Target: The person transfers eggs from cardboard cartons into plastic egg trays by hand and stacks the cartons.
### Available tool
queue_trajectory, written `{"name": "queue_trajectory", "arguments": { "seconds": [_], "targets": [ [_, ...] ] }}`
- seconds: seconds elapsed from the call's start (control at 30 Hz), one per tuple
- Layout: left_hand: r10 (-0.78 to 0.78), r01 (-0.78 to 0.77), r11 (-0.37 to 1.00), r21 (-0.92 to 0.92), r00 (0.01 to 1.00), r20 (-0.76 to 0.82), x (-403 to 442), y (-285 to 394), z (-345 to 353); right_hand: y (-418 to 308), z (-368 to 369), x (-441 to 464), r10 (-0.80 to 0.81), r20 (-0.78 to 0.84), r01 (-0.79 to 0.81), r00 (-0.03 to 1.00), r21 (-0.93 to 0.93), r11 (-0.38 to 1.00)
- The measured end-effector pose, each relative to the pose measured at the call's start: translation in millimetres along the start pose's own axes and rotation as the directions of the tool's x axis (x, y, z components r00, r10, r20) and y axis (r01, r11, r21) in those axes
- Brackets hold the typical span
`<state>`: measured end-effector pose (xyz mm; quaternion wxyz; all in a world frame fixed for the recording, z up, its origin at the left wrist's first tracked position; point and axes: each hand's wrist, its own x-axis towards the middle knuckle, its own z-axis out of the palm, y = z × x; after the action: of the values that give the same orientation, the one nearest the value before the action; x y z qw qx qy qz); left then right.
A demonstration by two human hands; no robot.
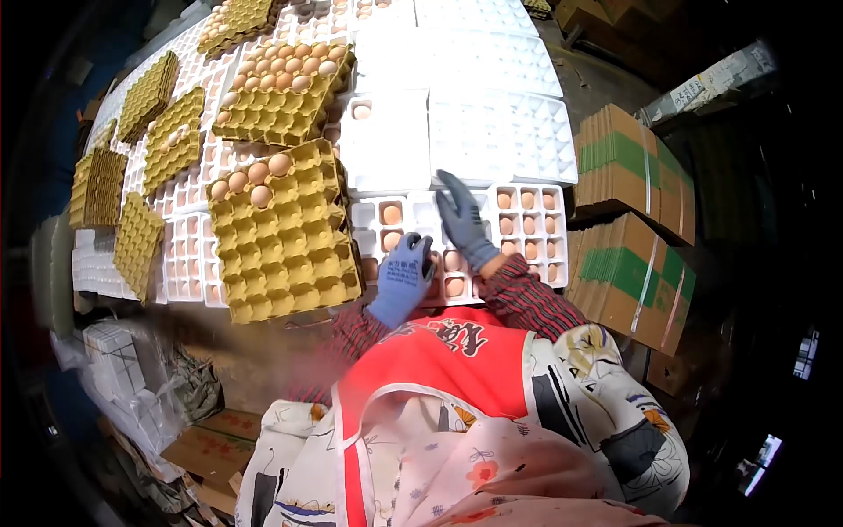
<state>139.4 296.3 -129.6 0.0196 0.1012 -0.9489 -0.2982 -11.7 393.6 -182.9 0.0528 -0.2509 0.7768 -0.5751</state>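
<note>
Pink floral cloth [492, 479] lies nearest; beyond, the blue-gloved left hand [404, 274] curls into a white plastic celled tray [428, 213], any pinch hidden, brown eggs [454, 287] close beside it; the grey-blue-gloved right hand [465, 224], fingers extended, slants forward-left

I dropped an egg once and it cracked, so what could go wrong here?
The left hand is curled low among eggs in the white tray, so one might get squeezed and crack. Five more eggs sit on top of the nearest yellow tray stack; if an arm bumped it, they might roll out.
</note>
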Motion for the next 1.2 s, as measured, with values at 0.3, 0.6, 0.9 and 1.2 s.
{"name": "queue_trajectory", "arguments": {
  "seconds": [0.3, 0.6, 0.9, 1.2],
  "targets": [
    [0.086, -0.052, 0.993, 0.105, 0.931, -0.355, 88.0, -3.9, 50.5, -11.9, -92.1, -41.7, 0.203, -0.065, -0.187, 0.977, 0.196, 0.963],
    [0.063, -0.045, 0.997, 0.064, 0.947, -0.314, 37.0, 5.0, -77.2, -62.1, -22.2, 24.1, -0.064, -0.015, 0.065, 0.998, 0.101, 0.993],
    [-0.018, 0.118, 0.920, 0.373, 0.966, -0.259, 24.6, -178.5, -204.7, -149.2, 177.0, 119.2, -0.593, 0.412, 0.720, 0.692, -0.335, 0.607],
    [-0.159, 0.129, 0.977, -0.168, 0.970, -0.183, 28.4, -229.5, -272.1, -164.0, 202.4, 135.2, -0.312, 0.186, 0.279, 0.932, 0.183, 0.943]
  ]
}}
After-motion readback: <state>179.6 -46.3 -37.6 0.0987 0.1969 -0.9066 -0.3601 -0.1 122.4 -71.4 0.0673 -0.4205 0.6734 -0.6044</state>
